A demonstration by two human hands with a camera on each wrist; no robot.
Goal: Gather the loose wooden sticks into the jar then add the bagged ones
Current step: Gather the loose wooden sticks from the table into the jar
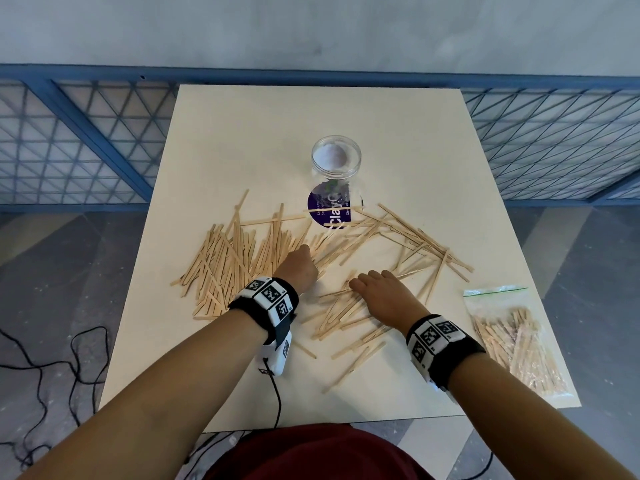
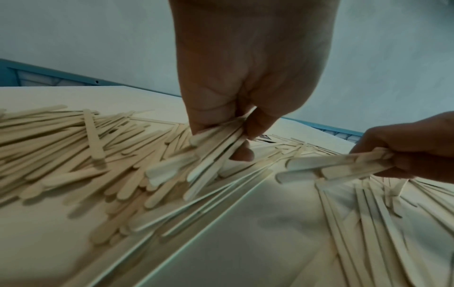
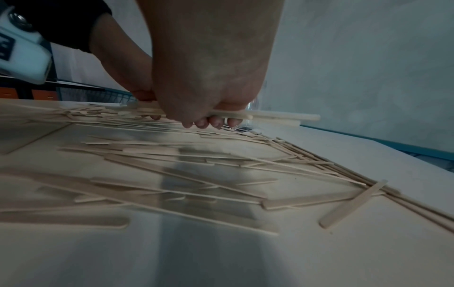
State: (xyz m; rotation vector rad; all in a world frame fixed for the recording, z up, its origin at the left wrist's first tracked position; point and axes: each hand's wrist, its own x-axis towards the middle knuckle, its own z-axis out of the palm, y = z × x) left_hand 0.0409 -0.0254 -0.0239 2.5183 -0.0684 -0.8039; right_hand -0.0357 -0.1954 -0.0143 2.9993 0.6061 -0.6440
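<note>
Loose wooden sticks (image 1: 228, 261) lie scattered across the cream table (image 1: 242, 133), thickest at the left. A clear jar (image 1: 336, 168) with a purple label stands open behind them, with nothing inside. My left hand (image 1: 299, 268) grips a bundle of sticks (image 2: 216, 141) at the edge of the left pile. My right hand (image 1: 381, 289) holds a few sticks (image 3: 270, 116) just above the middle scatter; its fingers (image 3: 216, 123) curl under them. A zip bag of sticks (image 1: 516, 337) lies at the table's right front.
Black cables (image 1: 52, 358) trail on the floor at the left. A blue mesh railing (image 1: 86, 140) runs behind the table. The far half of the table behind the jar holds nothing else.
</note>
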